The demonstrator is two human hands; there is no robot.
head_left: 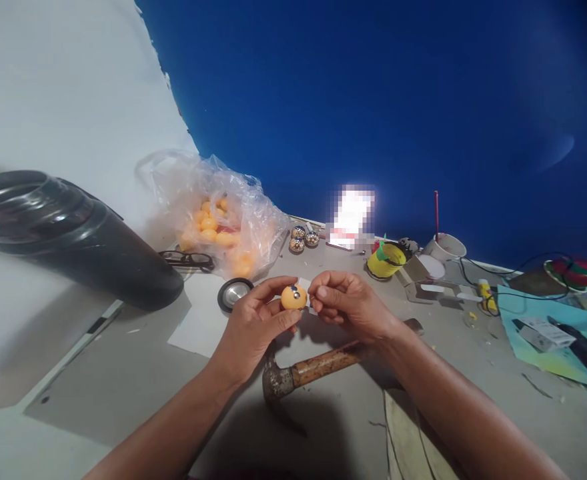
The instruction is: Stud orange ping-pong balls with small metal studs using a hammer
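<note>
My left hand (pixel 253 323) grips a small orange ball (pixel 293 301) between thumb and fingers. A few shiny, mirror-like bits sit on the ball's upper face. Just right of it, my right hand (pixel 351 300) is closed in a pinch, its fingertips close to the ball; whatever it may hold is too small to make out. Below both hands lies a hammer (pixel 323 367) with a worn wooden handle, partly under my right forearm. White paper (pixel 196 323) and a round black-rimmed disc (pixel 234 293) with a silver centre lie beside my left hand.
A clear plastic bag (pixel 243 200) of orange balls stands behind, near several shiny-covered balls (pixel 297 244). Glasses (pixel 191 260) and a large dark cylinder (pixel 103 247) are left. Rightward are a yellow cup (pixel 386 262), white cup (pixel 448 247), opened box (pixel 418 287) and blue sheet (pixel 516 317).
</note>
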